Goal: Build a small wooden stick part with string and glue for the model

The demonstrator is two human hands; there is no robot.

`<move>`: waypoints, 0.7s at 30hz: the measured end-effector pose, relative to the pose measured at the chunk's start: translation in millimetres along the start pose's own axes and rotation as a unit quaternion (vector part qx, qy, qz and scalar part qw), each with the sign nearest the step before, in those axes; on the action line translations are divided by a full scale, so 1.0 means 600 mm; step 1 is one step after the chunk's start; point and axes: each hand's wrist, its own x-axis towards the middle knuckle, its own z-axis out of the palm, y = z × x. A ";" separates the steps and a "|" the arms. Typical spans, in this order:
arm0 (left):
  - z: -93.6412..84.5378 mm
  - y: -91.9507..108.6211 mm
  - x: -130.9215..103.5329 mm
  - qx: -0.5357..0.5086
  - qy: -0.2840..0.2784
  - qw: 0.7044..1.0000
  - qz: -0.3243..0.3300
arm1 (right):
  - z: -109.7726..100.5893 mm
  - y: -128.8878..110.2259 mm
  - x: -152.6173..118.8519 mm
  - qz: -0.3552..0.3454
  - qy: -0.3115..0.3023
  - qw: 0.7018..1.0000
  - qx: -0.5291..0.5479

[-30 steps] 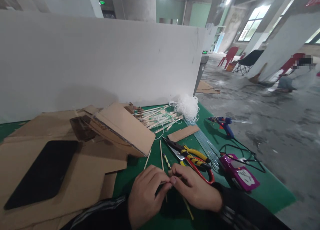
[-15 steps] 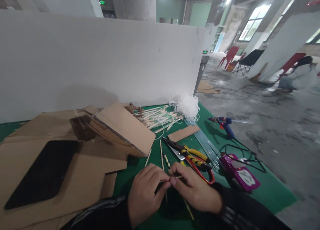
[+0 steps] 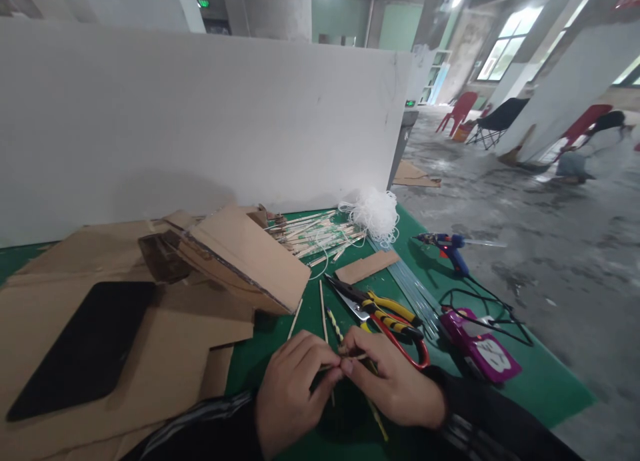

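Observation:
My left hand [image 3: 299, 386] and my right hand [image 3: 393, 375] meet low in the middle of the view, fingertips pinched together. Both grip a thin wooden stick [image 3: 327, 366], mostly covered by the fingers. Under the hands runs a yellow-green patterned rod [image 3: 334, 324], its lower end showing beneath my right palm. A bare stick [image 3: 323, 307] lies upright in view just beyond my left fingers, and a shorter stick [image 3: 295, 317] is left of it. Red-handled scissors [image 3: 357, 307] and yellow-and-black pliers [image 3: 395, 307] rest right beside my right hand.
Cardboard pieces [image 3: 165, 374] fill the left, with a black flat panel [image 3: 85, 347] on top. At the back lie a stick pile [image 3: 320, 234] and white cord [image 3: 375, 215]. Clear glue sticks [image 3: 413, 291], a blue glue gun [image 3: 453, 251] and a purple box [image 3: 483, 351] are rightward.
My right fingers have shifted slightly, and a bit more of the patterned rod shows. Both hands stay pinched at nearly the same spot.

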 end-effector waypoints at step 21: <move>0.000 -0.002 -0.003 -0.004 -0.002 1.000 0.012 | 0.001 0.001 0.001 -0.003 -0.012 1.000 0.019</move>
